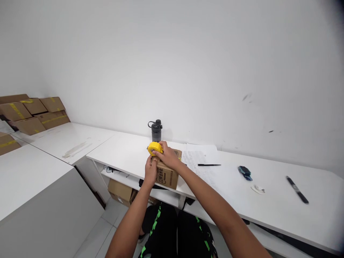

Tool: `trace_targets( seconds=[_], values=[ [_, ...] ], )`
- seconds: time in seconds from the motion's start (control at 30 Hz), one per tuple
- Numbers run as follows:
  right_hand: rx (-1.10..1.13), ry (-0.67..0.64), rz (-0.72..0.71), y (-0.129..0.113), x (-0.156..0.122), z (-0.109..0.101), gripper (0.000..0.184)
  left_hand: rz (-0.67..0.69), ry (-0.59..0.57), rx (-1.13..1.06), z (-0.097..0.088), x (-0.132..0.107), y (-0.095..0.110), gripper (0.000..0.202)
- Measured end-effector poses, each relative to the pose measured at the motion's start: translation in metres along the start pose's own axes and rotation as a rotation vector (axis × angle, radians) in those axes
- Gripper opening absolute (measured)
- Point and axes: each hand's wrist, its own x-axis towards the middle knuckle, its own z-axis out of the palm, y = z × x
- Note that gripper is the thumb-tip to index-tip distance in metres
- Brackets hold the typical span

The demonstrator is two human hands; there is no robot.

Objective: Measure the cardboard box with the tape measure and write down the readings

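Observation:
My right hand [168, 156] is wrapped round a yellow tape measure [155, 147], held just above the far left corner of a small cardboard box [168, 177]. The box has dark printing on its near side and sits at the front edge of the white shelf top. My left hand [151, 171] is closed at the box's left edge, right below the tape measure. Its thumb points up and its fingers are bent. What it pinches there is hidden, and I cannot see whether any blade is pulled out.
Behind the box stands a dark bottle [156, 130]. To the right lie written sheets [197, 161], a black pen [209, 165], a dark blue packet [244, 172], a small white item [258, 189] and a black marker-like object [297, 190]. Taped boxes [51, 118] are stacked far left.

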Motion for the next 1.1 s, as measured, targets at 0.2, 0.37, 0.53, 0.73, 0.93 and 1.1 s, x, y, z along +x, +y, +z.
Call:
trace_targets(
  seconds=[0.2, 0.37, 0.53, 0.73, 0.93, 1.1],
  values=[
    [-0.256, -0.035, 0.009, -0.004, -0.010, -0.021, 0.040, 0.028, 0.086, -0.002, 0.004, 0.002, -0.001, 0.037],
    [-0.194, -0.103, 0.095, 0.007, -0.040, -0.063, 0.041, 0.058, 0.091, 0.060, 0.006, 0.007, 0.001, 0.035],
    [-0.237, -0.055, 0.244, 0.019, -0.096, -0.102, 0.042, 0.072, 0.086, 0.075, 0.008, 0.009, 0.000, 0.035],
    [-0.232, -0.044, 0.300, 0.023, -0.121, -0.118, 0.039, 0.054, 0.075, 0.052, 0.010, 0.011, 0.003, 0.035],
    [-0.214, 0.009, 0.217, 0.016, -0.095, -0.100, 0.044, 0.038, 0.083, 0.027, 0.009, 0.012, 0.002, 0.036],
    [-0.290, -0.041, 0.118, 0.002, -0.052, -0.061, 0.042, 0.056, 0.105, 0.030, 0.007, 0.011, 0.001, 0.035]
  ],
)
